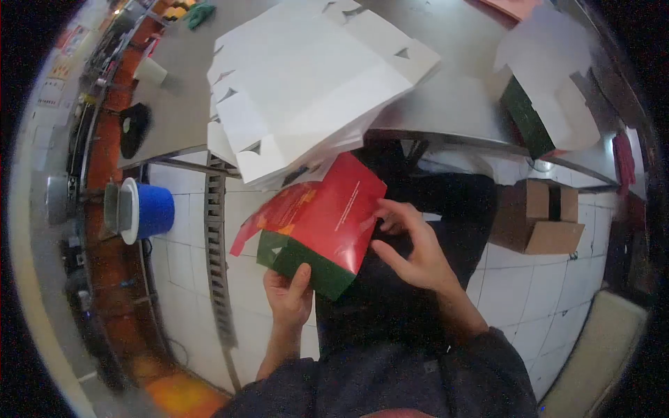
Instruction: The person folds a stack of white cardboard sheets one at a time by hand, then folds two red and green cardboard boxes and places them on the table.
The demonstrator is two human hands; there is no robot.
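Observation:
A red and green cardboard box point(334, 209), partly folded into shape, is tilted above my lap. My left hand point(289, 296) grips its green side wall from below, thumb on the outside and fingers behind. At the box's right edge is my right hand point(414, 254), thumb and fingers apart, with the fingertips right at the red panel's border. Just beyond the box, a stack of flat white carton blanks point(313, 90) with cut slots overhangs the table's front edge.
On the metal table point(453, 104) stand an open white and green box point(557, 111) at right, a pale cup point(150, 71) and a black round object point(134, 131) at left. A blue bucket point(155, 209) and a brown cardboard box point(536, 216) are lower down, either side.

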